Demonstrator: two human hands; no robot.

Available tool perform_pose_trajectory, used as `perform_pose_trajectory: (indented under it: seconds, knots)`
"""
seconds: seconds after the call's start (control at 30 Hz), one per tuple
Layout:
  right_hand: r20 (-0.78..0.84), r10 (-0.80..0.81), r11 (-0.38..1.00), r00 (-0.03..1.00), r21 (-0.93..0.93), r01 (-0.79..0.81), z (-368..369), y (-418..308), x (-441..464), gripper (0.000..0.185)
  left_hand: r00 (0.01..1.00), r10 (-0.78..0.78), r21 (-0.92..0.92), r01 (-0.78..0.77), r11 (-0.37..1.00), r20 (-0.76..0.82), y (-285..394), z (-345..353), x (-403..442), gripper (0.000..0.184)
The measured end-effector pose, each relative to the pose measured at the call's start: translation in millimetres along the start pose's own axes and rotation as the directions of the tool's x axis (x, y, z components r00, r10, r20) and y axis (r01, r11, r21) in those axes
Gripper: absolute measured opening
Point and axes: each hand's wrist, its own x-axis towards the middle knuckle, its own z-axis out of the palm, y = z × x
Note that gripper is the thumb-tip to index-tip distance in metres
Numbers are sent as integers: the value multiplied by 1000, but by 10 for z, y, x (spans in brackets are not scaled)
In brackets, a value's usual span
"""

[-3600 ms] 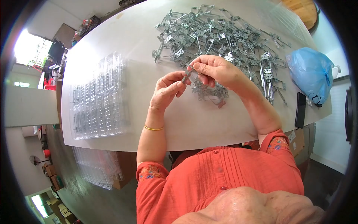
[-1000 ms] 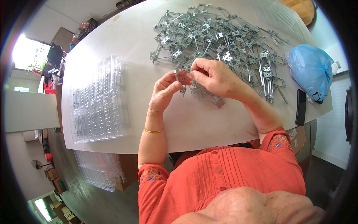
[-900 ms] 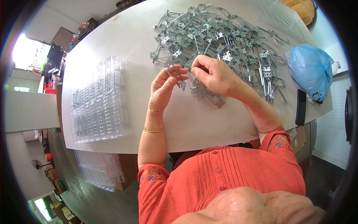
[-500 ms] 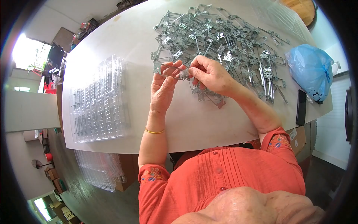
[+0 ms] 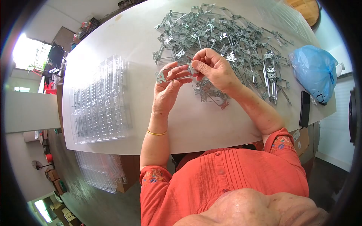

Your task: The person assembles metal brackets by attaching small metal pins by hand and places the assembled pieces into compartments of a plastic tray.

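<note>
Between my two hands is a small metal frame (image 5: 162, 78) made of thin rods with stamped plates at its ends. My left hand (image 5: 166, 88) is closed on its left part, thumb below and fingers behind. My right hand (image 5: 213, 69) pinches the plate at its right end between thumb and fingers. Just beyond my hands lies a large heap of similar metal frames (image 5: 211, 34), tangled together. A smaller cluster of these pieces (image 5: 211, 92) rests on the table under my right hand.
Stacked clear plastic trays (image 5: 100, 101) lie on the white table (image 5: 196, 132) at the left, with more trays (image 5: 100, 171) below the edge. A blue plastic bag (image 5: 313, 71) and a black phone (image 5: 304, 109) sit at the right. Clear plastic (image 5: 286, 19) lies at the back.
The metal frame has turned in my hands, so its left end plate now faces up more plainly. My right hand has shifted slightly up and away.
</note>
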Motion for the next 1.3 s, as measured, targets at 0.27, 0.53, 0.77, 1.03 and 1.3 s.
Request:
perform_pose_trajectory:
  seconds: [0.27,0.53,0.77,1.03,1.3]
  knots:
    - [100,-157,965,983,-198,174,-140,-212,-16,9,986,-58,-12,60,998,157,47,-24,30,57]
    - [282,-254,862,925,-368,349,-174,-224,-41,10,952,-278,-28,284,958,129,29,-99,-15,35]
    - [163,-470,736,868,-470,487,-138,-118,12,9,962,-265,0,265,964,59,61,-50,-32,31]
    - [84,-283,772,956,-572,279,-70,-342,-116,6,978,-201,42,203,978,-48,60,-9,-7,28]
    - [85,-274,748,958,-607,268,-31,-239,-121,7,985,-170,68,171,983,-26,44,-35,-16,27]
